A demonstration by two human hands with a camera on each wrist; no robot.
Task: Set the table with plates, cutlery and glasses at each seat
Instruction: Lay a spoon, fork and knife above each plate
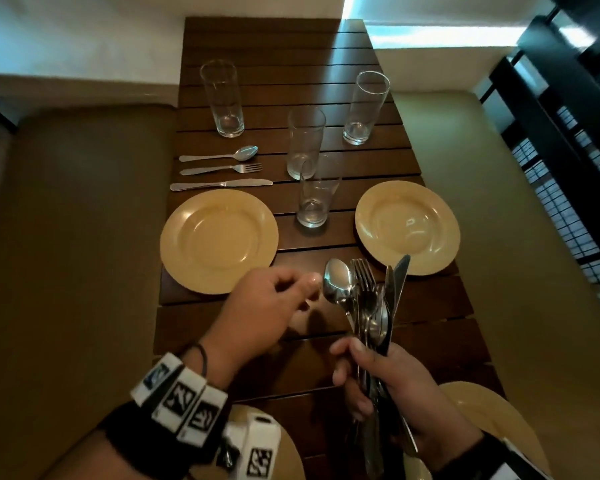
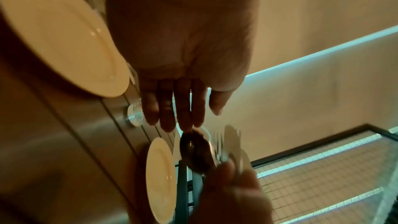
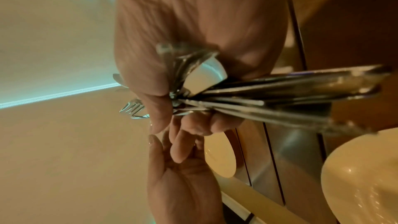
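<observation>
My right hand (image 1: 371, 368) grips a bundle of cutlery (image 1: 368, 299) upright over the wooden table (image 1: 291, 81), with spoons, forks and knives fanning out at the top. In the right wrist view the handles (image 3: 280, 91) stick out past the palm. My left hand (image 1: 305, 289) reaches in from the left, fingers straight, tips just beside the front spoon's bowl (image 2: 193, 151), holding nothing. A spoon (image 1: 222, 155), fork (image 1: 222, 169) and knife (image 1: 222, 184) lie beyond the far left yellow plate (image 1: 219, 240). The far right plate (image 1: 407, 226) has no cutlery beside it.
Two tall glasses (image 1: 222, 98) (image 1: 366, 107) stand at the far seats, and two more (image 1: 305, 143) (image 1: 317, 192) stand in the table's middle. Two further yellow plates (image 1: 291, 455) (image 1: 492, 410) sit at the near edge. Olive benches flank the table.
</observation>
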